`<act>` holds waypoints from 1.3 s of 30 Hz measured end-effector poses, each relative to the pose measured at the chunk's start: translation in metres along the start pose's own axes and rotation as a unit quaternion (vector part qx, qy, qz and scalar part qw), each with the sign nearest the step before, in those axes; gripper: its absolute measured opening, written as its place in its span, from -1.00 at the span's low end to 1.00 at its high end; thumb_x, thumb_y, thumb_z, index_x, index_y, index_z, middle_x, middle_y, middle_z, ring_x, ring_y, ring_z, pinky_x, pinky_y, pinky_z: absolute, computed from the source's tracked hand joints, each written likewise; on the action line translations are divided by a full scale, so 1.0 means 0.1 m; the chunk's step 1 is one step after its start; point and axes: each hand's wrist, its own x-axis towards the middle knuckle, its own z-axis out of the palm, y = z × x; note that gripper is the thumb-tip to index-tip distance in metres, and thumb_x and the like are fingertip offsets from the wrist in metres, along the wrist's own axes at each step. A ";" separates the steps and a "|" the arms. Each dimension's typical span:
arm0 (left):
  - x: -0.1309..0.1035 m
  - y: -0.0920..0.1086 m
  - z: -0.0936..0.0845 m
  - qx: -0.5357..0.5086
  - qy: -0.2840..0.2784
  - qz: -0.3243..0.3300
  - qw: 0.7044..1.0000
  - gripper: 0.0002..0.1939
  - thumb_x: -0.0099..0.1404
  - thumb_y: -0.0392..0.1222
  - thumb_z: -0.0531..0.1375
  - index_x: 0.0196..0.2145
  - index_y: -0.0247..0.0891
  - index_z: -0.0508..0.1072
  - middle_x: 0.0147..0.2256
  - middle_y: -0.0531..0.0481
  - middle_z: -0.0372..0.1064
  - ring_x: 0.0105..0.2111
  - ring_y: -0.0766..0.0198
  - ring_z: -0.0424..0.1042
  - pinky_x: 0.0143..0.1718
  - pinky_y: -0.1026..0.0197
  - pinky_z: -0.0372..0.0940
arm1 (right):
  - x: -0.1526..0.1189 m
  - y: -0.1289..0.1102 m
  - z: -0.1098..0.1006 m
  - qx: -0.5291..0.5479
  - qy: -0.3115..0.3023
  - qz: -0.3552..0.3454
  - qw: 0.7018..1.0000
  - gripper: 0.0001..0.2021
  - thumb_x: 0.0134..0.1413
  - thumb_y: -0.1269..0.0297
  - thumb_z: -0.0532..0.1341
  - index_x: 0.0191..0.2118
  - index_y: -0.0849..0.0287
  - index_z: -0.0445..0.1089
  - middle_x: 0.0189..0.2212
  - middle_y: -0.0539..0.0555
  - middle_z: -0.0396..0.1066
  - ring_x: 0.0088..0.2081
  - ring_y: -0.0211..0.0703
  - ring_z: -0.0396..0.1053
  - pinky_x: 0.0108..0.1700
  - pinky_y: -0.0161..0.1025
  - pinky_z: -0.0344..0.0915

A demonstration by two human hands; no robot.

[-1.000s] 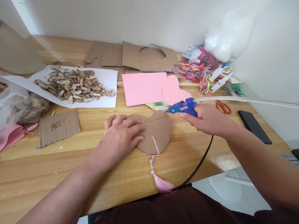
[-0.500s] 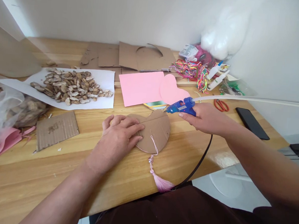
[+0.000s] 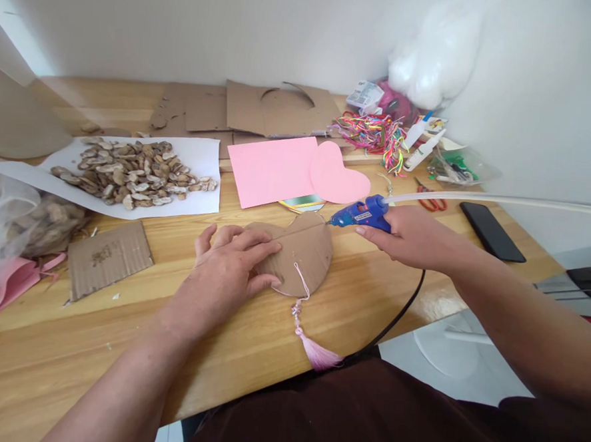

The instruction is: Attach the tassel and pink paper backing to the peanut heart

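Note:
My left hand [image 3: 227, 263] lies with its fingers spread on the left part of a heart-shaped piece of cardboard [image 3: 308, 248], pressing it to the table. In my right hand [image 3: 405, 234] is a blue glue gun [image 3: 363, 214], its nozzle at the upper right edge of the cardboard heart. A clear glue stick juts from the back of the gun. A pink tassel [image 3: 318, 349] with beads and a cord loop hangs down from the heart's lower part. Just behind the heart lie a pink paper heart [image 3: 338, 173] and a pink sheet [image 3: 273, 169], partly over a shiny piece [image 3: 302, 202].
Brown shell-like pieces [image 3: 133, 171] cover a white sheet [image 3: 196, 205] at the left. Cardboard [image 3: 110, 256] lies near them, more [image 3: 207, 112] at the back. To the right are colourful strings [image 3: 371, 132], glue bottles [image 3: 424, 150], red scissors [image 3: 431, 204] and a black phone [image 3: 492, 232].
The camera view has shifted slightly. The nozzle has moved a little along the heart's upper right edge, towards the right. My left hand still rests on the cardboard.

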 end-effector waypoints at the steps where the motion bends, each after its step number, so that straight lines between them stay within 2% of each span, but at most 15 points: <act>1: 0.00 0.00 -0.01 0.002 -0.003 0.002 1.000 -0.55 0.29 0.13 0.37 0.11 0.09 0.55 0.15 0.01 0.50 0.15 -0.12 0.29 0.31 -0.31 -0.11 | -0.01 0.00 0.00 -0.002 -0.001 0.003 1.000 -0.51 0.27 -0.12 0.03 -0.60 0.06 0.15 -0.67 0.03 0.25 -0.50 -0.09 0.30 -0.38 -0.17 0.08; 7: 0.02 0.00 -0.05 0.003 -0.036 -0.004 0.999 -0.37 0.12 0.20 0.46 0.13 0.09 0.54 0.19 0.03 0.47 0.16 -0.12 0.29 0.33 -0.28 -0.07 | -0.08 0.02 0.02 -0.010 -0.006 0.026 1.000 -0.48 0.25 -0.16 0.02 -0.61 0.07 0.12 -0.66 0.04 0.25 -0.52 -0.13 0.25 -0.38 -0.18 0.06; 16: 0.02 0.02 -0.05 0.020 -0.040 -0.009 0.999 -0.44 0.19 0.14 0.44 0.13 0.10 0.53 0.19 0.02 0.46 0.16 -0.13 0.31 0.31 -0.32 -0.09 | -0.17 -0.02 0.04 -0.005 -0.026 0.043 0.999 -0.49 0.25 -0.17 0.01 -0.60 0.06 0.09 -0.67 0.02 0.20 -0.55 -0.17 0.17 -0.39 -0.18 0.04; 23: 0.02 0.02 -0.06 0.013 -0.035 -0.007 0.999 -0.44 0.18 0.12 0.45 0.12 0.08 0.54 0.19 0.03 0.47 0.16 -0.13 0.29 0.29 -0.28 -0.03 | -0.24 -0.01 0.07 -0.017 -0.017 0.034 0.999 -0.49 0.25 -0.17 0.02 -0.59 0.06 0.04 -0.66 -0.02 0.10 -0.56 -0.20 0.09 -0.42 -0.18 -0.02; 30: 0.02 0.02 -0.05 0.015 -0.032 -0.009 0.999 -0.44 0.19 0.11 0.45 0.13 0.08 0.54 0.19 0.02 0.46 0.16 -0.15 0.29 0.31 -0.32 -0.07 | -0.34 -0.04 0.07 -0.025 -0.019 0.019 0.999 -0.49 0.27 -0.18 -0.01 -0.58 0.07 0.05 -0.61 0.01 0.17 -0.53 -0.18 0.14 -0.40 -0.17 0.02; 39: 0.02 0.03 -0.06 0.019 -0.038 -0.016 0.999 -0.44 0.20 0.15 0.42 0.14 0.09 0.53 0.19 0.02 0.45 0.17 -0.14 0.29 0.33 -0.30 -0.09 | -0.50 -0.11 0.12 -0.026 -0.030 0.012 0.999 -0.48 0.27 -0.23 -0.01 -0.56 0.06 0.08 -0.65 -0.01 0.14 -0.53 -0.15 0.18 -0.41 -0.18 0.01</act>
